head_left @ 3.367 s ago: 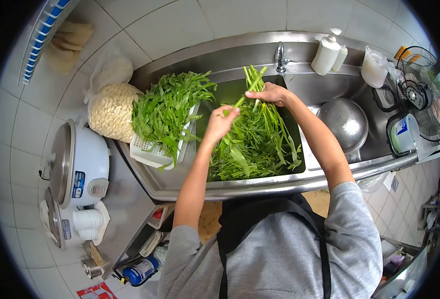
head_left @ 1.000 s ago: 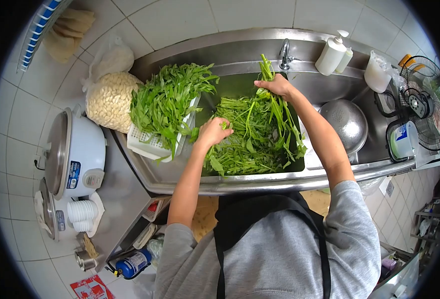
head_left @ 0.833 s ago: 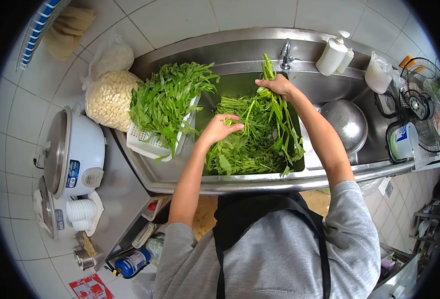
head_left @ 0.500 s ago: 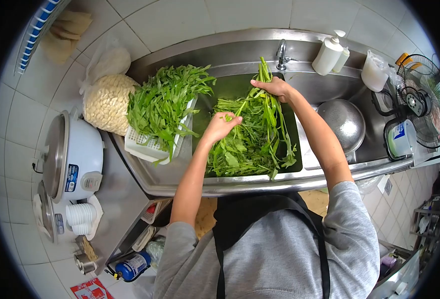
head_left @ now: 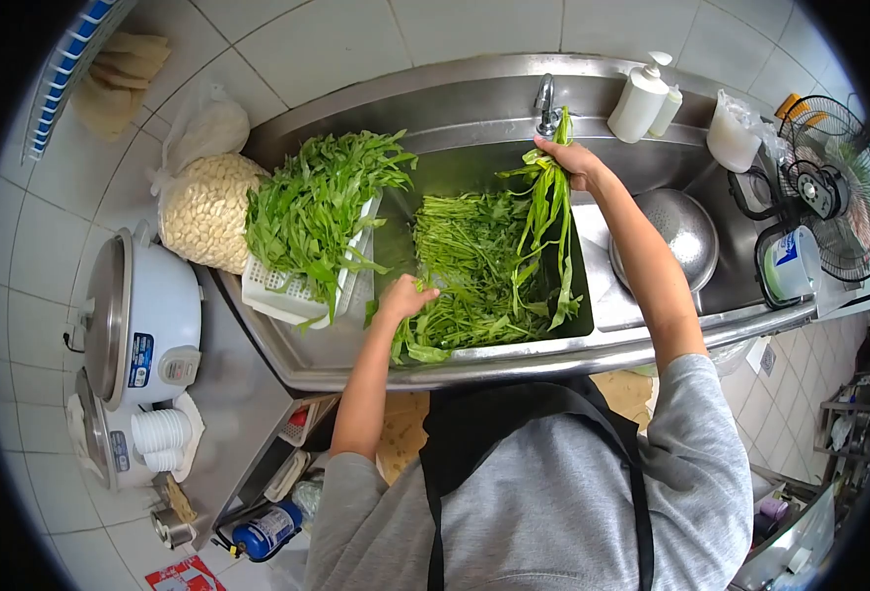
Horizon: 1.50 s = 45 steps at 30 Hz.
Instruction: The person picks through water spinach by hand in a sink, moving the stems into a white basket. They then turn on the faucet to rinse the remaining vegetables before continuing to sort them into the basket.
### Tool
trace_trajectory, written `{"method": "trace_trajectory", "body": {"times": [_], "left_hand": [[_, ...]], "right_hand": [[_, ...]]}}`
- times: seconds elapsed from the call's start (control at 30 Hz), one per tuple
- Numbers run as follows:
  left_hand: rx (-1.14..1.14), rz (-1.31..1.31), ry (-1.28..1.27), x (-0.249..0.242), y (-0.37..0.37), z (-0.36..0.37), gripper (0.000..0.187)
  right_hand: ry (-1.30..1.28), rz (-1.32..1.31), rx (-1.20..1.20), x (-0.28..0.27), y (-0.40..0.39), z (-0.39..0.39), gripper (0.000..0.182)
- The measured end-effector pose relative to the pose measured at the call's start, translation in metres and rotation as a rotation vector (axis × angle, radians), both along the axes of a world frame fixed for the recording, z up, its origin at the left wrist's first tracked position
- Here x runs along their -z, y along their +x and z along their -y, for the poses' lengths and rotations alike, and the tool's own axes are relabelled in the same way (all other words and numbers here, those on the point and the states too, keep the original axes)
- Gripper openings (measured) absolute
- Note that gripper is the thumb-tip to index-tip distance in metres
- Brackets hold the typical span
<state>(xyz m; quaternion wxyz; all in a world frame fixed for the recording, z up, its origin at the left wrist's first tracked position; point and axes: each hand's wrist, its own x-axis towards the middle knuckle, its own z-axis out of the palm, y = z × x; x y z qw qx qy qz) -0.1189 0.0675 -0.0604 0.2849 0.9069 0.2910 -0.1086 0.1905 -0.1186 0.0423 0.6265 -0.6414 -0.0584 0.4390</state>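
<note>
My right hand [head_left: 575,165] is closed round the stems of a bunch of leafy greens [head_left: 550,212], whose leaves hang down over the right side of the sink basin [head_left: 445,169]. At the basin's front left, my left hand [head_left: 405,297] is closed on a few leafy greens [head_left: 418,345] that stick out below and beside its fingers. Between the hands, a thick heap of cut green stems and leaves [head_left: 469,246] fills much of the basin. A white perforated basket [head_left: 287,293] piled with long green leaves [head_left: 322,197] stands left of the basin.
A bag of pale peeled cloves or beans [head_left: 208,212] leans beside the basket. The faucet [head_left: 546,103], soap bottles [head_left: 640,103] and a metal colander [head_left: 667,236] are at the back and right. A fan [head_left: 829,187] stands far right, a rice cooker [head_left: 164,315] left.
My left hand has moved down and left, away from the bunch. My right hand has moved slightly right with its greens, uncovering more of the heap in the basin.
</note>
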Motion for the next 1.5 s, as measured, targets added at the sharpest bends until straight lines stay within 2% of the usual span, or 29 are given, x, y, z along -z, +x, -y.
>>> {"method": "trace_trajectory", "body": {"times": [0.07,0.1,0.13,0.2,0.27,0.33,0.4,0.5,0.6,0.67,0.7,0.8,0.83,0.87,0.93,1.0,1.07,1.1,1.2,1.23,1.27,1.33,1.4,1.43,1.47,1.5], "left_hand": [[0.027,0.017,-0.138,-0.022,0.005,0.015,0.049],[0.092,0.235,-0.126,-0.006,0.008,0.016,0.048],[0.089,0.232,-0.127,-0.021,0.014,0.026,0.048],[0.07,0.285,-0.419,-0.052,0.032,0.046,0.046],[0.074,0.301,-0.467,-0.061,0.05,0.063,0.045],[0.082,0.317,-0.516,-0.063,0.058,0.067,0.044],[0.07,0.177,-0.582,-0.064,0.062,0.068,0.042],[0.011,0.231,-0.467,-0.063,0.053,0.059,0.042],[-0.062,0.282,-0.41,-0.039,0.043,0.036,0.04],[0.015,0.479,-0.226,-0.029,0.038,0.03,0.035],[-0.017,0.497,-0.13,-0.031,0.036,0.032,0.033],[-0.079,0.392,-0.091,-0.059,0.032,0.048,0.035],[-0.03,0.381,-0.197,-0.069,0.029,0.055,0.036],[-0.036,0.379,-0.199,-0.067,0.029,0.06,0.036],[0.09,0.333,-0.426,-0.059,0.03,0.069,0.035],[0.135,0.355,-0.426,-0.062,0.031,0.073,0.035],[0.057,0.15,-0.381,-0.076,0.031,0.073,0.035],[0.053,0.327,-0.387,-0.05,0.028,0.064,0.033],[-0.016,0.344,-0.35,-0.065,0.013,0.049,0.034],[-0.118,0.29,-0.417,-0.058,0.008,0.042,0.036],[-0.126,0.289,-0.42,-0.049,0.003,0.037,0.036],[-0.234,0.347,-0.615,-0.036,-0.004,0.029,0.036],[-0.265,0.369,-0.633,-0.029,-0.01,0.028,0.031],[-0.257,0.346,-0.569,-0.029,-0.012,0.028,0.031],[-0.25,0.321,-0.505,-0.028,-0.013,0.027,0.03],[-0.265,0.366,-0.548,-0.002,-0.016,0.018,0.037]], "right_hand": [[0.03,-0.03,0.018,0.006,0.002,-0.003,0.031],[0.03,-0.032,0.016,0.007,0.001,-0.004,0.031],[0.062,-0.078,-0.007,0.009,-0.001,-0.007,0.031],[0.095,-0.122,-0.036,0.013,-0.004,-0.013,0.031],[0.159,-0.182,-0.103,0.023,-0.006,-0.021,0.03],[0.117,-0.151,-0.114,0.02,-0.019,-0.029,0.033],[0.095,-0.166,-0.138,0.013,-0.026,-0.029,0.034],[0.013,-0.049,-0.181,0.008,-0.023,-0.026,0.034],[0.055,-0.124,-0.191,0.015,-0.023,-0.025,0.032],[0.053,-0.154,-0.168,0.016,-0.026,-0.026,0.031],[0.054,-0.176,-0.128,0.018,-0.025,-0.028,0.03],[0.066,-0.205,-0.072,0.025,-0.021,-0.036,0.028],[0.03,-0.187,-0.03,0.023,-0.022,-0.037,0.028],[-0.007,-0.17,0.01,0.022,-0.024,-0.039,0.028],[-0.003,-0.148,0.065,0.02,-0.028,-0.044,0.029],[-0.107,-0.023,0.089,0.019,-0.032,-0.043,0.028],[-0.124,0.001,0.1,0.019,-0.036,-0.043,0.029],[-0.196,0.131,0.031,0.024,-0.036,-0.044,0.029],[-0.288,0.483,-0.124,0.04,-0.044,-0.045,0.038],[-0.326,0.624,-0.214,0.055,-0.044,-0.047,0.042],[-0.363,0.764,-0.306,0.072,-0.046,-0.05,0.047],[-0.525,0.694,-0.424,0.097,-0.073,-0.058,0.051],[-0.63,0.653,-0.595,0.112,-0.113,-0.062,0.054],[-0.5,0.595,-0.683,0.107,-0.135,-0.058,0.069],[-0.555,0.634,-0.752,0.133,-0.153,-0.062,0.088],[-0.551,0.646,-0.907,0.163,-0.171,-0.065,0.095]]}}
